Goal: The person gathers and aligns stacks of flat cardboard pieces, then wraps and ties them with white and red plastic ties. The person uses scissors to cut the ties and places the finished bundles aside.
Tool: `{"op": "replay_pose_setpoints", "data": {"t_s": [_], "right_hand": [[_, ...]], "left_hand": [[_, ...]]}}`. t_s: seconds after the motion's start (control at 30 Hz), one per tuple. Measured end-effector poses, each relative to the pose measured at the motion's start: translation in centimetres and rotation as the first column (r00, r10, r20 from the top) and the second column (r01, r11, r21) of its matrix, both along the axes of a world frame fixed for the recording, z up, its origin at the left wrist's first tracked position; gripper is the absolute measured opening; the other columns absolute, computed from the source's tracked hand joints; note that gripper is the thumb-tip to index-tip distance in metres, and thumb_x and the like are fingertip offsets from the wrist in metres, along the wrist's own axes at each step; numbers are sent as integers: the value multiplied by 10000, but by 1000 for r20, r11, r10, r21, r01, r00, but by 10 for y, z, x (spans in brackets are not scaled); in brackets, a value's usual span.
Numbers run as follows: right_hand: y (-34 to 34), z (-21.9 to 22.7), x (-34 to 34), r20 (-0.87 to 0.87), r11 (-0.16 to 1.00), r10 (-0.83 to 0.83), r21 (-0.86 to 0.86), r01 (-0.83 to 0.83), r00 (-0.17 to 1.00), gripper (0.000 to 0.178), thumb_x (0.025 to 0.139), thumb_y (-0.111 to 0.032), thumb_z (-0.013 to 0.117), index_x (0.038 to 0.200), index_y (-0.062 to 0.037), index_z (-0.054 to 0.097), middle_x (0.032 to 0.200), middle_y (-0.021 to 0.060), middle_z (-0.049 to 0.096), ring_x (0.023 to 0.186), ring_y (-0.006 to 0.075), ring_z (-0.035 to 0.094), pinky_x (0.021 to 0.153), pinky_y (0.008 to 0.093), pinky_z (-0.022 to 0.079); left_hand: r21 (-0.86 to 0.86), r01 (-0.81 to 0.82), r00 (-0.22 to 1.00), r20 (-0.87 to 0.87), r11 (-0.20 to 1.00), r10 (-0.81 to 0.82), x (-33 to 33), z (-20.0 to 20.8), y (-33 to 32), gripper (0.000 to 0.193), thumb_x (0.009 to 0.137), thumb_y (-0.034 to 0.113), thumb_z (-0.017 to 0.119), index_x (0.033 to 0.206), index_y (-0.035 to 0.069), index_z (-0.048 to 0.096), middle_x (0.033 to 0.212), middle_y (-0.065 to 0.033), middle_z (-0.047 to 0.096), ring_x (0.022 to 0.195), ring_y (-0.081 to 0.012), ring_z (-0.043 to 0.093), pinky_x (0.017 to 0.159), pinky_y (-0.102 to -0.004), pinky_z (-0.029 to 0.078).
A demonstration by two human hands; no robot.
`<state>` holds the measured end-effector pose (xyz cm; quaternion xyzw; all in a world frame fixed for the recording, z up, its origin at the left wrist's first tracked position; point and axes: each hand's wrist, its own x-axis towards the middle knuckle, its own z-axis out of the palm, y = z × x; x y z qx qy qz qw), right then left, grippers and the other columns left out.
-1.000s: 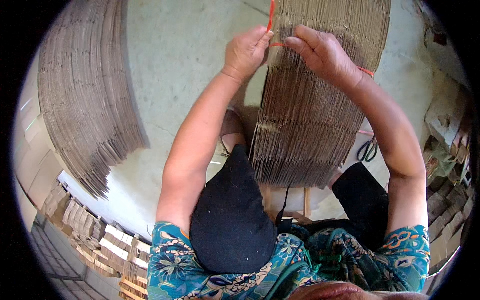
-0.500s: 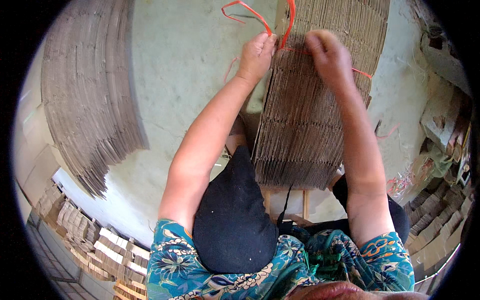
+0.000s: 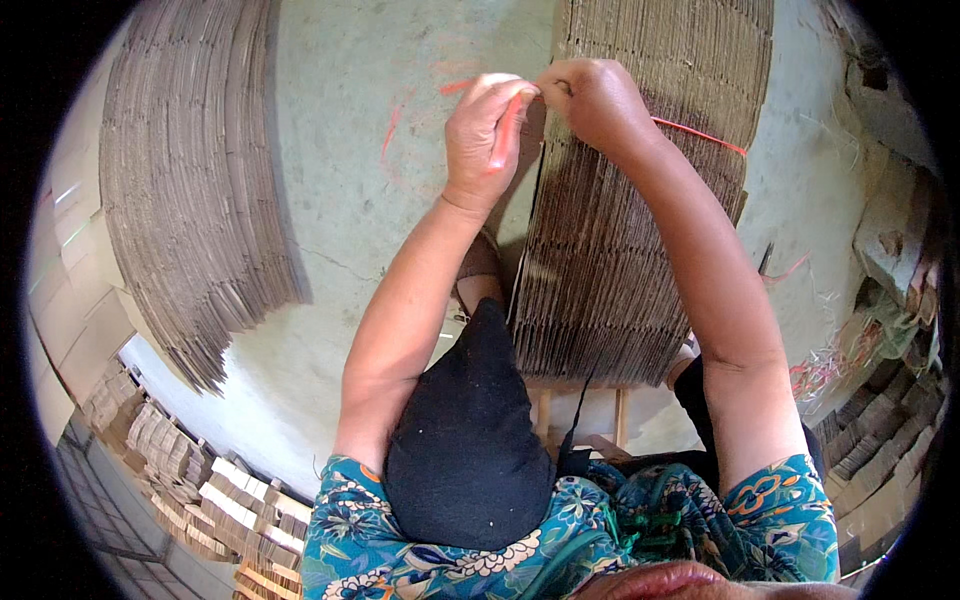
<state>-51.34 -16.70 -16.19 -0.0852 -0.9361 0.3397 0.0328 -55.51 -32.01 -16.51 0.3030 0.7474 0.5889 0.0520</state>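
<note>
A long stack of folded brown cardboard sheets [image 3: 610, 250], standing on edge, runs away from me between my knees. Red plastic strapping [image 3: 700, 134] crosses over its top and passes under my right hand. My left hand [image 3: 487, 135] is closed on a loose end of that strap, beside the stack's left edge, and a red length hangs over its palm side. Close against it, my right hand [image 3: 598, 100] is pinched at the stack's left edge. What lies between the fingertips of the two hands is partly hidden, and the strap's free tail is smeared by motion.
Another cardboard stack [image 3: 195, 190] lies on the pale floor at the left. Below the near end of my stack shows a wooden support [image 3: 582, 412]. Strap scraps [image 3: 835, 365] litter the floor at right, near more piled cardboard [image 3: 885, 430]. Further bundles [image 3: 165, 440] stand at lower left.
My right hand has moved left along the strap to meet my left hand. The left hand has shifted slightly left and turned, and the loose red ends have swung down and left.
</note>
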Motion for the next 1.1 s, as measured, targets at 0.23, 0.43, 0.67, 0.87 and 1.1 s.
{"op": "replay_pose_setpoints", "data": {"t_s": [0.23,0.43,0.67,0.87,1.1], "right_hand": [[10,17,11,72,967,114,-238,-94,991,181,793,-190,631,851,-20,644,688,144,603,645,236,614,606,343,485],[22,22,14,227,858,145,-514,-8,963,158,830,-93,615,934,25,623,779,28,637,723,79,602,686,231,499],[14,11,12,-124,988,145,67,-137,982,87,765,-100,591,845,-64,591,783,123,617,700,289,619,606,368,503],[0,0,14,-248,991,6,128,27,969,90,762,-113,602,847,-101,576,799,88,588,721,301,605,599,392,494],[3,-9,15,-342,998,-46,21,57,938,62,744,-103,631,805,-100,640,765,76,585,703,293,599,604,364,494]], "left_hand": [[-70,175,983,64,982,-171,-25,1,8,141,882,140,573,957,30,619,893,-59,602,820,-141,578,742,-259,463],[13,228,921,322,974,-220,-8,-22,5,125,857,119,564,928,41,631,774,-69,577,700,-129,553,661,-276,468],[-198,243,941,286,950,-181,-15,-29,7,97,857,112,594,930,49,606,846,5,576,784,-72,534,701,-225,453],[32,171,721,677,985,-147,-14,-27,11,112,886,146,582,942,56,619,818,24,579,714,-50,509,654,-193,437],[6,232,784,591,973,-190,-19,-22,11,127,871,126,562,934,38,626,747,-12,610,651,-81,547,576,-229,450]]}}
